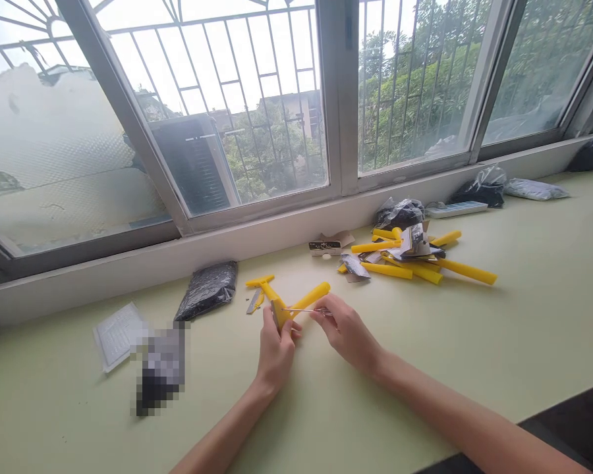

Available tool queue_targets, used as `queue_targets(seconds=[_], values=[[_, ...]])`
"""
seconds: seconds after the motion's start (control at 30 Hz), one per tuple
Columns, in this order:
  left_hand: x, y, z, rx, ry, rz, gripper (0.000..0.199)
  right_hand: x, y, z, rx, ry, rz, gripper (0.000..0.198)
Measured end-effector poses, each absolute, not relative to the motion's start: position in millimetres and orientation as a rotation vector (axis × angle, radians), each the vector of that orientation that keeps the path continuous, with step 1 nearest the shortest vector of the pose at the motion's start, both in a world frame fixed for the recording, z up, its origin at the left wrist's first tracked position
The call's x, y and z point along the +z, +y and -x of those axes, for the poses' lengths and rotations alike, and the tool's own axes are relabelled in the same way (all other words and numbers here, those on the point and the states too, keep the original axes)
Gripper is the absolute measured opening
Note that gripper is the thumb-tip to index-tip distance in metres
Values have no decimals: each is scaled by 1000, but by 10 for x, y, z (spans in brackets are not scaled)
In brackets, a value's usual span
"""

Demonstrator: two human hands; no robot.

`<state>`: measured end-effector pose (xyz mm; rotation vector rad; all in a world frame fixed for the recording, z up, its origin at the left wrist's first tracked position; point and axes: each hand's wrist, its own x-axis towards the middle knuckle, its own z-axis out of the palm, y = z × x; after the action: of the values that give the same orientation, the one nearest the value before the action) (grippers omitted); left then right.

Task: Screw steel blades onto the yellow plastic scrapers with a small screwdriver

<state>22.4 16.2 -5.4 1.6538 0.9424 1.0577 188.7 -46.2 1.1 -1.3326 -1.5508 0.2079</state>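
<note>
My left hand [275,345] is closed around a yellow scraper-like tool [285,321] with a grey metal plate on its side. My right hand [346,332] pinches a thin metal rod [300,310], whose tip meets the plate; its other end is hidden by my fingers. A yellow handle [312,298] slants up to the right from the held tool. Just behind lies a yellow T-shaped piece [260,282], its lower end meeting the held tool in view. Close to it on the table rests a small grey blade [253,301] with a yellow part.
Yellow handles [467,270] and torn packaging [415,241] are heaped at the right. Near the window sill lie a black plastic-wrapped packet [207,289], an opened cardboard piece [325,247] and dark bags [399,214]. A clear flat pack [121,336] lies left, beside a pixelated dark item [162,368].
</note>
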Motion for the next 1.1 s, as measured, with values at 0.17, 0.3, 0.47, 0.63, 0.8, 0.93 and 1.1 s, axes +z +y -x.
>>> queue_targets(seconds=[0.17, 0.3, 0.47, 0.63, 0.8, 0.93, 1.1], values=[[-46, 153, -226, 1051, 948, -1665, 21, 14, -457, -1886, 220, -1561, 1362, 35], [-45, 155, -231, 1052, 949, -1657, 23, 11, -454, -1882, 189, -1572, 1239, 19], [-58, 158, -229, 1068, 938, -1654, 26, 6, -466, -1870, 270, -1556, 1232, 7], [-58, 150, -231, 1062, 929, -1663, 25, 5, -467, -1853, 187, -1573, 1309, 27], [-43, 143, -235, 1054, 953, -1688, 28, 6, -444, -1864, 177, -1565, 1251, 18], [-31, 129, -235, 1063, 954, -1701, 29, 20, -446, -1876, 151, -1540, 1218, 19], [-24, 115, -237, 1069, 954, -1728, 25, 32, -475, -1873, 259, -1534, 1317, 20]])
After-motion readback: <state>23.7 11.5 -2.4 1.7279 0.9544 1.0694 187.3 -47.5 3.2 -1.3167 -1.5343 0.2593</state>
